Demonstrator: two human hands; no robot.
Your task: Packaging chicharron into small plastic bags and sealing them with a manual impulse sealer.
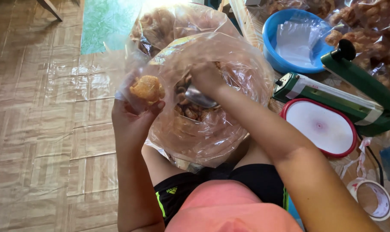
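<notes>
Golden-brown puffed fried crackers (190, 109) lie heaped in the large clear plastic bag (212, 141) resting on the person's lap, and one of them, a round orange-gold cracker piece (147, 88), sits pinched behind the film at the bag's rim. The left hand (132, 118) is clenched on that rim, thumb pressing the piece and plastic together, forearm rising straight from the lap. The right hand (207, 78) is down inside the bag's mouth, closed round the handle of a shiny metal scoop (200, 97), wrist bent downward, elbow out to the side. It looks like the scooping step; a clean lift would need the mouth held wide and the scoop kept level. Beside the knee lie a green heat sealer (349, 92), a red-rimmed white oval lid (319, 127), a blue plastic basin (274, 45) and a tape roll (377, 199) on the film-covered floor (53, 107).
</notes>
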